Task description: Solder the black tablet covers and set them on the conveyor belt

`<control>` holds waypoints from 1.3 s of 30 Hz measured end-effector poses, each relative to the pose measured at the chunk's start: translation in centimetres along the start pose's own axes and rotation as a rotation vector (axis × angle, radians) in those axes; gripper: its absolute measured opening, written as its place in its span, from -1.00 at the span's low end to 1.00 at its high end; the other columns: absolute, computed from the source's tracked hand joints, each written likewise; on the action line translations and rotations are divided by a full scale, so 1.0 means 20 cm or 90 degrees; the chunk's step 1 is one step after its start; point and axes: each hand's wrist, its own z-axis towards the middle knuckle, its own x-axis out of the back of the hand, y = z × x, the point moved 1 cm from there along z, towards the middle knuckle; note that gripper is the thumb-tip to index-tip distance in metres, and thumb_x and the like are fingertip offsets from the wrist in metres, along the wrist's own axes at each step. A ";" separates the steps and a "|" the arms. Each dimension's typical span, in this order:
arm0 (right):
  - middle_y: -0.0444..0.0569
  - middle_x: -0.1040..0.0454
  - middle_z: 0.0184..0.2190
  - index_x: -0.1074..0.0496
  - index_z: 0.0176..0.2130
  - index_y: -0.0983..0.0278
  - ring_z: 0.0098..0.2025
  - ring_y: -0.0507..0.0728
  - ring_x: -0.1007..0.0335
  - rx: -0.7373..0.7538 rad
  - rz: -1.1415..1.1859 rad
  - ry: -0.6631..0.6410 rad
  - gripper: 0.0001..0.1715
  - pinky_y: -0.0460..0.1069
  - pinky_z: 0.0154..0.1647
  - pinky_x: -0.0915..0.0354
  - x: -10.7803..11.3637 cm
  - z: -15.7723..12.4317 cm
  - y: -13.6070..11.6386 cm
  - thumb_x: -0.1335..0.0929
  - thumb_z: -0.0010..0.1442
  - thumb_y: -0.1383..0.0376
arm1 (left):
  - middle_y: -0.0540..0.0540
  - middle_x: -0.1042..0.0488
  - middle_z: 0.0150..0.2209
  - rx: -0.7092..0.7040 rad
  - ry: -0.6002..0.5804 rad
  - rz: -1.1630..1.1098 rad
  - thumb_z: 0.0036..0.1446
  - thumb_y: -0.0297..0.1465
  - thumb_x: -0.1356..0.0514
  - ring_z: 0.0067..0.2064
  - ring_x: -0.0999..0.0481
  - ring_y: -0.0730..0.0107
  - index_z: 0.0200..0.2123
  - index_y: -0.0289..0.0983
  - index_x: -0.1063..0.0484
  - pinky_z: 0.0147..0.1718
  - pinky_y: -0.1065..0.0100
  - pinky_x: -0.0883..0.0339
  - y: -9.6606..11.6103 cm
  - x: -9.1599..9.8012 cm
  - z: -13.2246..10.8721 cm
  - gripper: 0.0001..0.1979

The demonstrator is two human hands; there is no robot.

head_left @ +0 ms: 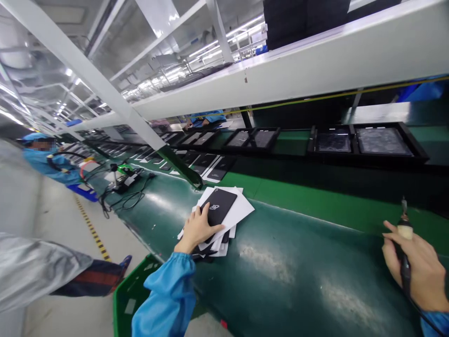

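Observation:
My left hand [199, 229] lies over the near end of a black tablet-shaped panel [224, 201] with a pale logo, its thumb and fingers at the edges. The panel tops an untidy stack in which white sheets [240, 210] alternate with more black panels. Whether it is a whole tablet or only its back cover, I cannot tell. At the far right, my right hand [416, 262] is closed around a soldering iron [405, 231] with a cream collar and dark cable. Its metal tip points up, away from the stack.
Black panels on white sheets [217, 169] line the green conveyor [280, 192]. Behind them stand black trays [368, 140] holding film-covered screens. A small device with cables [128, 180] sits left on the bench. A green crate [122, 304] is below. Co-workers [52, 159] and a passing leg [94, 278] appear.

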 end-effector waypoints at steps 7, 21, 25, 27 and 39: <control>0.06 -0.61 -0.05 -0.51 -0.21 0.26 -0.08 0.28 -0.56 -0.009 -0.015 0.008 -0.89 0.15 0.03 -0.40 -0.01 0.01 -0.01 -0.38 0.22 0.33 | -0.51 -0.12 0.34 -0.117 0.081 0.038 -0.05 -0.05 -0.30 0.28 -0.19 -0.39 0.37 -0.30 -0.10 0.21 -0.13 0.00 0.52 -0.06 0.09 -0.03; 0.12 -0.59 -0.02 -0.48 -0.19 0.25 -0.09 0.27 -0.56 -0.023 -0.003 0.018 -0.86 0.18 -0.01 -0.43 -0.04 0.03 -0.02 -0.35 0.23 0.42 | -0.63 -0.11 0.34 -0.161 0.028 -0.213 -0.03 0.03 -0.26 0.27 -0.22 -0.49 0.37 -0.38 -0.07 0.16 -0.21 -0.06 1.72 -0.07 0.42 0.01; 0.11 -0.60 -0.03 -0.48 -0.18 0.23 -0.09 0.28 -0.57 -0.052 0.008 0.021 -0.87 0.19 -0.02 -0.45 -0.04 0.03 -0.02 -0.36 0.25 0.41 | -0.49 -0.13 0.37 -0.232 0.066 -0.545 -0.04 -0.03 -0.33 0.34 -0.17 -0.33 0.36 -0.32 -0.11 0.24 -0.12 -0.05 1.66 0.01 0.35 -0.03; 0.11 -0.59 -0.01 -0.48 -0.17 0.22 -0.08 0.27 -0.58 -0.065 0.024 0.022 -0.86 0.19 -0.01 -0.46 -0.03 0.03 -0.03 -0.37 0.25 0.40 | -0.36 -0.25 0.33 -0.276 -0.016 -0.863 0.02 -0.06 -0.30 0.33 -0.23 -0.15 0.32 -0.25 -0.17 0.26 -0.01 -0.12 1.57 0.00 0.25 -0.15; 0.10 -0.57 0.03 -0.40 -0.16 0.22 0.01 0.19 -0.58 -0.280 0.263 -0.125 -0.90 0.05 0.02 -0.49 -0.03 0.05 -0.42 -0.30 0.36 0.26 | -0.07 -0.63 -0.06 0.022 -0.555 -1.500 -0.04 -0.50 -0.40 -0.10 -0.62 0.26 -0.06 -0.20 -0.53 0.02 0.21 -0.44 1.40 -0.28 -0.49 -0.58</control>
